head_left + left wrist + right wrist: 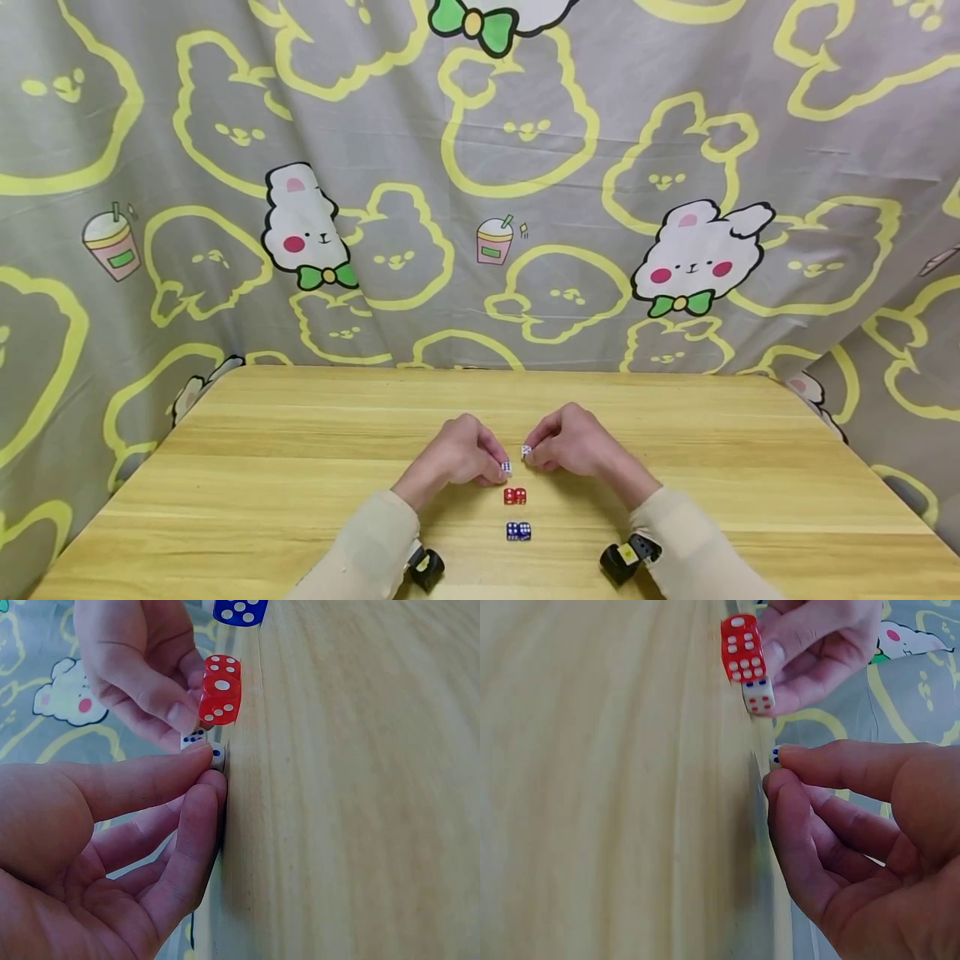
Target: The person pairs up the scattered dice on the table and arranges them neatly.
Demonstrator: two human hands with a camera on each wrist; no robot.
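Observation:
Between thumb and fingertips my left hand point(467, 452) pinches a white die point(506, 467) with dark pips. Across a small gap, my right hand point(573, 442) pinches another white die point(527, 451), a little farther from me. Both dice are at the wooden tabletop; whether they touch it I cannot tell. Nearer to me, two red dice point(514, 497) sit side by side on the wood. Two blue dice point(518, 531) lie side by side closer still. In the left wrist view the fingers partly cover the left hand's white die point(217, 754).
The wooden table point(262, 483) stretches out on both sides of the hands. A grey curtain point(525, 208) with yellow outlines and cartoon figures hangs behind its far edge. Black wrist cameras point(427, 569) are strapped at both sleeves.

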